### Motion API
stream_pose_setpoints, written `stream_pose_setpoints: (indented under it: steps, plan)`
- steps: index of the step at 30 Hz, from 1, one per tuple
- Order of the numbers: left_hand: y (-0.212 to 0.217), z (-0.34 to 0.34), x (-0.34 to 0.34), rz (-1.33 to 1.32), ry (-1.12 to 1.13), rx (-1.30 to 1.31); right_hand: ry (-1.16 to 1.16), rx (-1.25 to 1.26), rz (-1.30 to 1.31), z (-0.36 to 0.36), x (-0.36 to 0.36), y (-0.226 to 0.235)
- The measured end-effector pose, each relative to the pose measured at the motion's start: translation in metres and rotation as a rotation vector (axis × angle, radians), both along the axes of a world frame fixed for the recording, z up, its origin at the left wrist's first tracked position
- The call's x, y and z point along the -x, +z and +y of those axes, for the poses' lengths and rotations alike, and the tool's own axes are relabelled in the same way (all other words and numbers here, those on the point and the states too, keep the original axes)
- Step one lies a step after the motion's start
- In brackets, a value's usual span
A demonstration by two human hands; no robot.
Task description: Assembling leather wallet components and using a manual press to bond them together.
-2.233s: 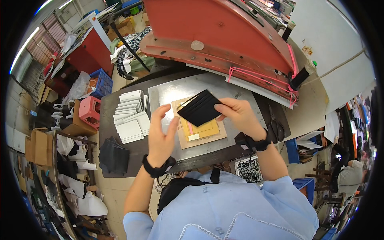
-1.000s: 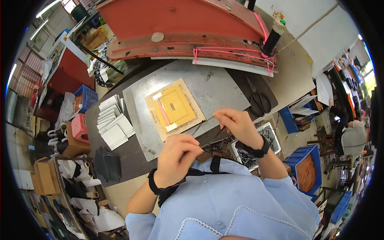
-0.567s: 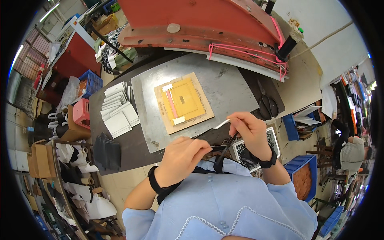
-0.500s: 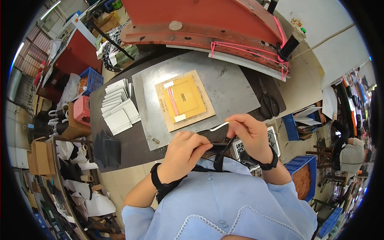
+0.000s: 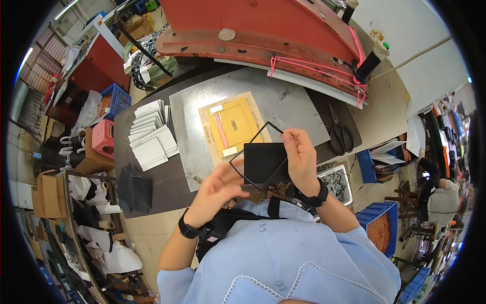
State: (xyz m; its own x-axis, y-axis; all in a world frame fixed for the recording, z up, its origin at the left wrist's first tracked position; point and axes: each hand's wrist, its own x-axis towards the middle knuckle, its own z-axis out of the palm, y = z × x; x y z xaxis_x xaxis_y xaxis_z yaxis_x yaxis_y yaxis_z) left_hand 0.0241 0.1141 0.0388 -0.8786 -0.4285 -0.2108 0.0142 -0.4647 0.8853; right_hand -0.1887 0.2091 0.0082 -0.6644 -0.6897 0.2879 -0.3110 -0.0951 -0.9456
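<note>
My right hand [image 5: 302,161] pinches a black square sheet [image 5: 264,164] by its right side. A thin black square frame [image 5: 248,148] hangs with it, tilted and slightly askew around the sheet; its upper corner also meets my right fingers. My left hand [image 5: 218,188] is beside the frame's left corner, fingers apart and partly blurred; whether it touches the frame I cannot tell. Beyond my hands, a yellow square template [image 5: 238,119] with a pink strip [image 5: 220,129] and two white patches lies on a tan board [image 5: 206,119], on a grey metal plate [image 5: 298,109].
White cards [image 5: 150,154] are fanned at the table's left, with black sheets [image 5: 134,190] nearer me. Scissors [image 5: 340,134] lie at the right. A red machine [image 5: 263,35] overhangs the back. A white basket [image 5: 346,188] and blue crates [image 5: 390,210] stand right. A person [image 5: 444,200] sits far right.
The thing in my right hand, seen as a thin white-edged strip before, now shows as a black square and frame. My right hand moved down and left; my left hand opened its pinch.
</note>
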Motion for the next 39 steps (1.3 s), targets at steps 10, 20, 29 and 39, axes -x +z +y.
stream_pose_setpoints:
  steps: [10,20,29,39]
  plan:
    - [-0.006,0.0,0.006,-0.16,0.081,0.149,0.032,-0.151,0.041,-0.009,-0.014,-0.012]
    - [-0.023,-0.008,-0.036,-0.19,0.367,0.324,-0.038,0.056,-0.338,0.044,0.064,0.006]
    - [-0.051,-0.035,-0.191,-0.453,1.19,0.549,-0.069,-0.78,0.487,0.182,0.172,-0.004]
    - [-0.048,0.035,-0.164,-0.631,0.362,0.698,0.15,-0.421,0.215,0.077,0.064,0.074]
